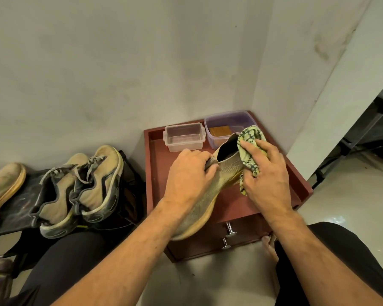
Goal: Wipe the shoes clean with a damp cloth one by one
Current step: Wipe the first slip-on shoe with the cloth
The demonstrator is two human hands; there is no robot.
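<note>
1. The slip-on shoe (210,191) sits in the middle of the frame, held in the air above the red cabinet top (157,164), heel end up toward the tubs and toe end angled down toward the lower centre of the frame, over the drawer front.
2. The left hand (186,173) grips the shoe at the near side of its collar, fingers curled over the knit edge; how far the thumb goes inside I cannot tell.
3. The right hand (265,173) presses the green patterned cloth (250,146) against the far side of the collar, to the right of the shoe. Its fingers lie spread and curved over the cloth, bunching it and pinning it to the shoe.
4. Risk, as I judge it: only one hand carries the shoe, and by soft knit. A hard wipe from the right could twist the collar out of that grip and drop the toe onto the drawer knobs (229,230).
5. A loose tail of cloth hangs below the right hand. It could drag across the sole edge and carry dirt back onto the upper.
6. The clear tub (184,138) and the purple tub (228,124) stand just behind the hands in the upper centre. A wide stroke away from the body could knock either one.
7. The laced pair of shoes (80,191) and another tan shoe (2,191) wait on the dark rack at the left of the frame, well apart from both hands.
</note>
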